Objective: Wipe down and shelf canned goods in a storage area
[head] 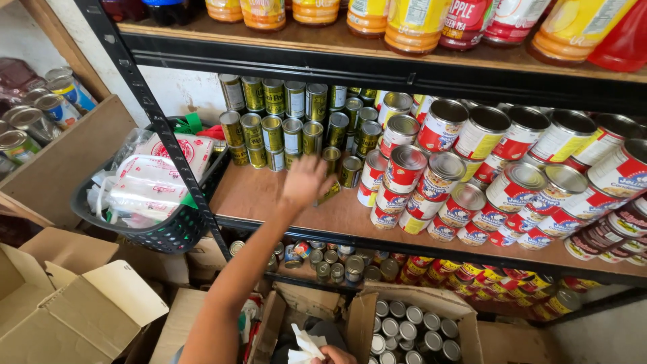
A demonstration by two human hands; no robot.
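Reaching up across the wooden shelf [269, 195], my left hand [306, 180] spreads its fingers over a small gold can [329, 193] lying tipped on its side, long axis slanting toward the stacked gold cans [290, 125] behind. My right hand [333, 354] (barely in view, far lower) pinches a white crumpled paper [304, 345].

One view only, from the camera on my head. It looks forward and down at a metal shelving unit [377, 67], close enough that the middle shelf board [269, 195] fills the centre of the frame. Wide lens: shelf edges bow toward the corners. My left arm runs up from the bottom centre; open cardboard boxes [74, 310] on the floor sit lower left. No second view to compare.
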